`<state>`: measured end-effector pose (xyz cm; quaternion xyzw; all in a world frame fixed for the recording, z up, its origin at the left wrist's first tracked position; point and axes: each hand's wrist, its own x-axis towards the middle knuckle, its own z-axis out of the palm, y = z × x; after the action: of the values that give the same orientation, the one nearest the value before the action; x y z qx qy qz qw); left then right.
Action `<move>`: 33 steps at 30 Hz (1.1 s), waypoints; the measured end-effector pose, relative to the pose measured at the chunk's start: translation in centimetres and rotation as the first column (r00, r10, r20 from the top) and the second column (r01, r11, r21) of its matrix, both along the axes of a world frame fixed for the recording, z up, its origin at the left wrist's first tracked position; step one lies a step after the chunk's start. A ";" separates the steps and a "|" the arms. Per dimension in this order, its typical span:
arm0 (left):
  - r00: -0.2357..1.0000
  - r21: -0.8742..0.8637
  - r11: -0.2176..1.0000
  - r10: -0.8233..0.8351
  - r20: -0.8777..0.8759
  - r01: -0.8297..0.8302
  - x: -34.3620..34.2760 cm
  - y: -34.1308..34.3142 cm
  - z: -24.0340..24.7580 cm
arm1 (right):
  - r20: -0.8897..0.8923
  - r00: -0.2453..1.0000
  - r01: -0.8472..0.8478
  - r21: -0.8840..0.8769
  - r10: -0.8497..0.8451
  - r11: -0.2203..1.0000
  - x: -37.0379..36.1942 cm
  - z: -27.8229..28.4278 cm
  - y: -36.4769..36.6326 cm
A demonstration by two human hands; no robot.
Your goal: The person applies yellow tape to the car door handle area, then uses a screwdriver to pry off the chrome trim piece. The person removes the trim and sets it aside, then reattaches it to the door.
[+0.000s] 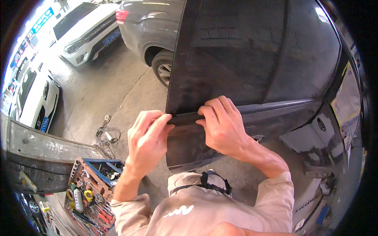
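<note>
A dark car door [236, 129] stands in front of me, with a large dark window glass [244, 59] above it. Along the base of the glass runs a black window trim strip [275, 105]. My left hand [146, 137] pinches the strip's left end at the door's edge, thumb and fingertips pressed together. A short way to the right, my right hand [224, 126] has its thumb and curled fingers closed on the same strip. Only a short dark length of it shows between the two hands. The fingertips partly hide where it meets the door.
At lower left, a tool case [92, 192] holds pliers, sockets and a tape measure. A coiled cable [108, 135] lies on the concrete floor. Beyond the door stand a grey car [149, 23] and white cars [84, 31]. A dark bumper-like panel [315, 137] is at right.
</note>
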<state>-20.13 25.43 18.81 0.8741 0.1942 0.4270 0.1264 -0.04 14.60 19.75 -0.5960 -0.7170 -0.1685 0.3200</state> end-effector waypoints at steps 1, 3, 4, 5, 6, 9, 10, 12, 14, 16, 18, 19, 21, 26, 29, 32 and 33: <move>0.999 -0.015 0.999 -0.035 -0.022 0.034 0.1 0.2 0.4 | -0.005 1.000 0.000 -0.005 0.000 1.000 0.0 -0.1 0.0; 0.994 -0.019 0.999 -0.043 -0.102 0.041 0.3 0.5 1.0 | 0.005 1.000 0.005 -0.013 -0.005 1.000 0.1 -0.3 -0.2; 0.986 -0.049 0.998 -0.047 -0.160 0.039 0.4 0.7 1.1 | 0.018 1.000 0.008 -0.021 -0.008 1.000 0.1 -0.4 -0.3; 0.980 -0.008 0.999 -0.042 -0.193 0.041 0.5 0.7 1.3 | 0.039 0.999 0.021 -0.022 -0.020 1.000 0.3 -0.4 -0.4; 0.980 0.039 0.996 -0.069 -0.189 0.078 0.7 0.9 1.4 | 0.065 0.997 0.034 -0.001 -0.034 0.999 0.3 -0.5 -0.6; 0.976 0.174 0.974 -0.112 -0.186 0.145 1.0 1.2 1.5 | 0.074 0.996 0.049 0.075 -0.054 0.996 -0.4 -0.6 -0.5; 0.973 0.227 0.960 -0.119 -0.199 0.164 1.0 1.3 1.5 | 0.077 0.995 0.048 0.100 -0.055 0.994 -0.6 -0.5 -0.4; 0.971 0.295 0.938 -0.121 -0.208 0.180 1.2 1.5 1.2 | 0.063 0.995 0.084 -0.046 -0.081 0.995 -0.8 -0.4 -0.1; 0.970 0.267 0.948 -0.116 -0.215 0.172 1.2 1.6 1.1 | 0.117 0.987 0.111 -0.012 -0.109 0.994 -0.9 -0.3 0.5; 0.971 0.304 0.937 -0.110 -0.210 0.172 1.1 1.5 1.0 | 0.138 0.984 0.118 -0.006 -0.116 0.993 -0.8 -0.2 0.6; 0.974 0.320 0.933 -0.101 -0.204 0.164 1.1 1.5 0.9 | 0.124 0.989 0.081 -0.024 -0.077 0.996 -0.5 -0.3 0.6; 0.975 0.325 0.932 -0.099 -0.198 0.161 1.2 1.4 0.9 | 0.118 0.990 0.075 0.012 -0.075 0.997 -0.3 -0.2 0.5; 0.977 0.337 0.929 -0.091 -0.192 0.153 1.2 1.4 0.9 | 0.110 0.993 0.046 -0.020 -0.044 0.999 0.0 -0.2 0.5; 0.977 0.357 0.922 -0.083 -0.194 0.149 1.1 1.4 1.1 | 0.116 0.993 0.005 -0.015 -0.004 1.000 0.2 -0.3 0.5; 0.975 0.351 0.925 -0.078 -0.209 0.149 0.9 1.3 0.8 | 0.100 0.995 -0.010 0.014 0.009 1.000 0.2 -0.6 0.4; 0.978 0.398 0.903 -0.096 -0.183 0.164 0.9 1.4 0.6 | 0.085 0.996 -0.015 0.067 0.010 0.998 0.2 -1.0 0.5; 0.978 0.396 0.903 -0.098 -0.182 0.165 0.9 1.3 0.7 | 0.076 0.997 -0.020 0.091 0.013 0.996 0.2 -1.1 0.5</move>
<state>-19.19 26.77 19.49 0.9233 0.0505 0.3780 -0.0464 0.12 15.10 18.63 -0.5678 -0.7250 -0.2211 0.3211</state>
